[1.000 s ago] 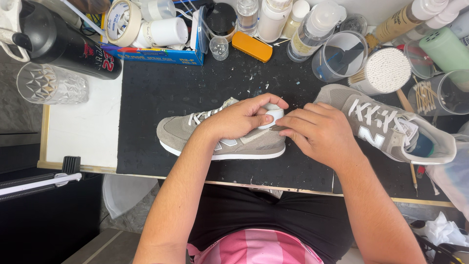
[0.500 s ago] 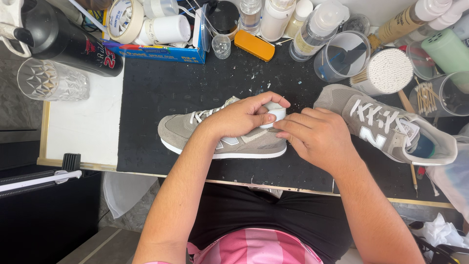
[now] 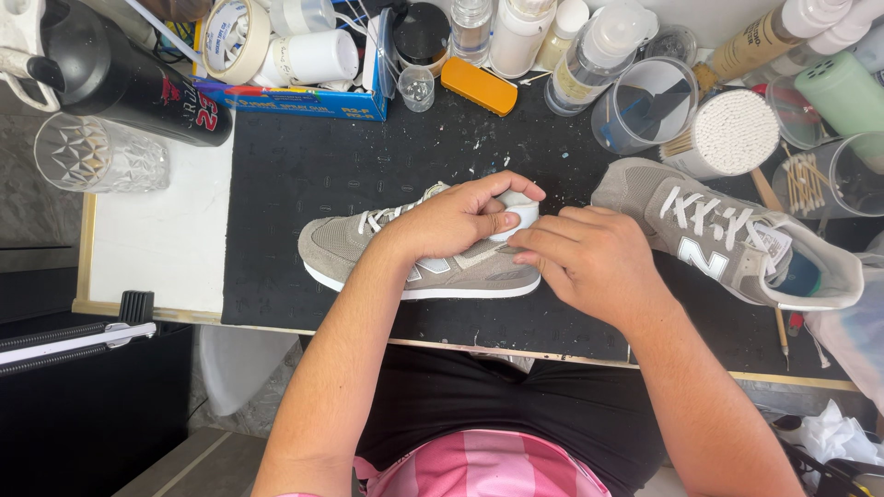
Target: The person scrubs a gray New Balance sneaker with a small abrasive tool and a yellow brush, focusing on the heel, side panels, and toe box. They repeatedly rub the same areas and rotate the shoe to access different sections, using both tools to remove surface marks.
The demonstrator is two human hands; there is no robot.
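A black mat (image 3: pixel 304 175) covers the middle of the surface (image 3: pixel 157 244). On it a grey suede sneaker (image 3: pixel 336 241) lies on its side, toe to the left, with a white sole and white laces. The left hand (image 3: pixel 451 221) rests over the sneaker's heel end, its fingers (image 3: pixel 502 189) curled shut around a small white round object (image 3: pixel 523 214) held just above the heel. The right hand (image 3: pixel 594 262) comes in from the right, palm down; its fingers (image 3: pixel 539 241) are pinched together against the heel, just under the white object. Whether they hold anything cannot be told. A second grey sneaker (image 3: pixel 709 235) lies to the right, near a cup of cotton swabs (image 3: pixel 732 133).
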